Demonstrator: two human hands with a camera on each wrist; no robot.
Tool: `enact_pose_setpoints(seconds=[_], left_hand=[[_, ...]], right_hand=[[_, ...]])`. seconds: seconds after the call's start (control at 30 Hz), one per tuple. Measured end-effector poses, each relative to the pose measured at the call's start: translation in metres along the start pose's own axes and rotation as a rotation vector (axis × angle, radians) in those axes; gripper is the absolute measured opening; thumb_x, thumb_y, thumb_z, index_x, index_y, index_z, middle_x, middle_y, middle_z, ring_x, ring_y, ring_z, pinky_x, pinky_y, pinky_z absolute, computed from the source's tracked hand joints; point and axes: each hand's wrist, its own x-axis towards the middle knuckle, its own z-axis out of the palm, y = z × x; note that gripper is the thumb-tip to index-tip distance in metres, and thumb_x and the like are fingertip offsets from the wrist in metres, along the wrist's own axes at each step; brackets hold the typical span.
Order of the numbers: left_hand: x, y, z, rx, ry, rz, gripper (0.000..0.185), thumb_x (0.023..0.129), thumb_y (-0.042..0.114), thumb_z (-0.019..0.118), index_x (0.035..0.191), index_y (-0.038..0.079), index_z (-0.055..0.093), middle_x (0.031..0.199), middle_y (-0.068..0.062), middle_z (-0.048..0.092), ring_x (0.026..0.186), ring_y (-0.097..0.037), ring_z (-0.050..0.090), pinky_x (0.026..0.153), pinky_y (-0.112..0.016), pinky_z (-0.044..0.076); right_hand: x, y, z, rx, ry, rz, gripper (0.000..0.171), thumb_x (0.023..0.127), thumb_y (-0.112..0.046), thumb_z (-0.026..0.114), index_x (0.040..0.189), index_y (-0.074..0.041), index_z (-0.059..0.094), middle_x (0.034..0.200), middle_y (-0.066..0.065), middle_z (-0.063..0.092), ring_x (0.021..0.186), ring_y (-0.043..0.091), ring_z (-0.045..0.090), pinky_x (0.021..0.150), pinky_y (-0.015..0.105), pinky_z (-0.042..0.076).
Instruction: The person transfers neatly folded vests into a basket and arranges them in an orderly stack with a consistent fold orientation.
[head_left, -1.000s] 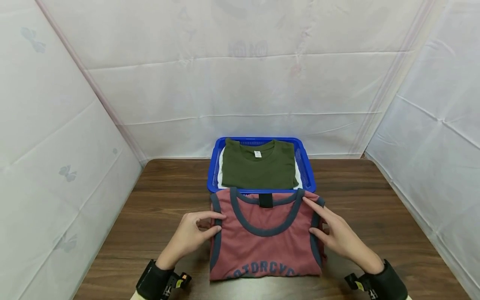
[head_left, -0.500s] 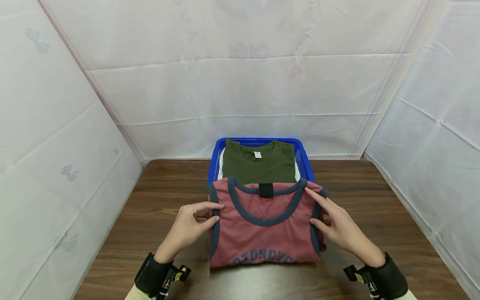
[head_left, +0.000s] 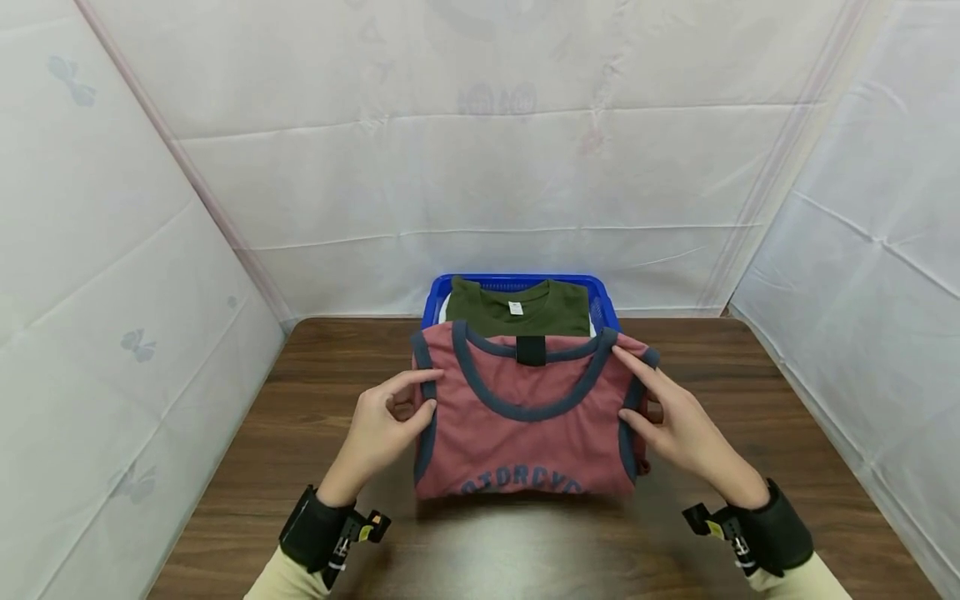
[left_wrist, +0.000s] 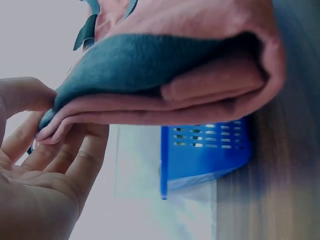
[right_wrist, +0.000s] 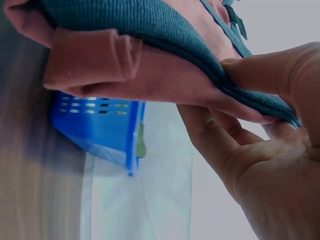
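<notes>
Both hands hold a folded pink-red sleeveless shirt (head_left: pixel 525 450) with dark blue-grey trim, a black neck label and partly hidden lettering. My left hand (head_left: pixel 385 423) pinches its left side between thumb and fingers, and in the left wrist view the folded layers (left_wrist: pixel 165 107) hang from that grip. On the opposite edge my right hand (head_left: pixel 678 421) grips the cloth, thumb on top and fingers beneath, as the right wrist view shows at the trim (right_wrist: pixel 240 95). Behind the shirt stands a blue plastic basket (head_left: pixel 609 312), its near part hidden. Inside lies a folded dark green T-shirt (head_left: pixel 517 315).
White cloth under the green T-shirt shows at the basket's sides. The brown wooden table (head_left: pixel 525 550) carries the basket near its back edge. White patterned sheets (head_left: pixel 487 183) enclose the table at the back and on both sides.
Both hands have carried the pink-red shirt up and forward toward the basket. It now covers the basket's near part and more of the green T-shirt. The basket has stayed put.
</notes>
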Motion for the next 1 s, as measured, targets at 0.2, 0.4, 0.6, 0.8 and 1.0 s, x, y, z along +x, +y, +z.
enact_pose_setpoints(seconds=[0.2,0.4,0.6,0.8,1.0], left_hand=[[0.014,0.005,-0.003,0.019,0.035,0.031,0.05,0.09,0.008,0.08,0.136,0.018,0.065,0.091,0.0,0.066,0.068,-0.013,0.062,0.058,-0.026,0.053],[0.03,0.006,-0.004,0.078,0.07,0.055,0.054,0.09,0.005,0.079,0.139,0.02,0.062,0.124,-0.003,0.065,0.086,-0.016,0.068,0.062,-0.028,0.054],[0.045,0.007,-0.005,0.11,0.065,0.072,0.058,0.091,0.003,0.076,0.144,0.018,0.059,0.132,-0.005,0.061,0.092,-0.018,0.069,0.061,-0.027,0.052],[0.06,0.006,-0.007,0.186,0.067,0.108,0.06,0.09,0.003,0.074,0.146,0.017,0.057,0.127,-0.007,0.061,0.09,-0.015,0.067,0.065,-0.028,0.053],[0.074,0.002,-0.008,0.229,0.084,0.129,0.06,0.09,0.003,0.073,0.146,0.014,0.056,0.124,-0.009,0.062,0.073,-0.012,0.063,0.057,-0.027,0.049]], right_hand=[[0.019,-0.002,-0.009,0.004,0.044,-0.049,0.087,0.084,0.019,0.073,0.159,-0.007,0.038,0.141,0.021,0.052,0.081,0.014,0.061,0.058,0.021,0.051],[0.035,0.002,-0.012,-0.069,0.133,-0.102,0.078,0.082,0.02,0.073,0.151,-0.007,0.051,0.141,0.017,0.057,0.081,0.015,0.058,0.056,0.019,0.042],[0.048,0.009,-0.012,-0.158,0.185,-0.093,0.064,0.086,0.016,0.073,0.143,-0.008,0.061,0.133,0.016,0.065,0.075,0.011,0.056,0.061,0.019,0.039],[0.06,0.012,-0.015,-0.203,0.213,-0.073,0.059,0.088,0.012,0.072,0.143,-0.007,0.061,0.077,0.005,0.057,0.053,0.005,0.039,0.054,0.02,0.032],[0.075,0.017,-0.018,-0.208,0.223,-0.081,0.057,0.091,0.009,0.07,0.145,-0.008,0.059,0.097,0.008,0.062,0.059,0.01,0.038,0.058,0.022,0.032]])
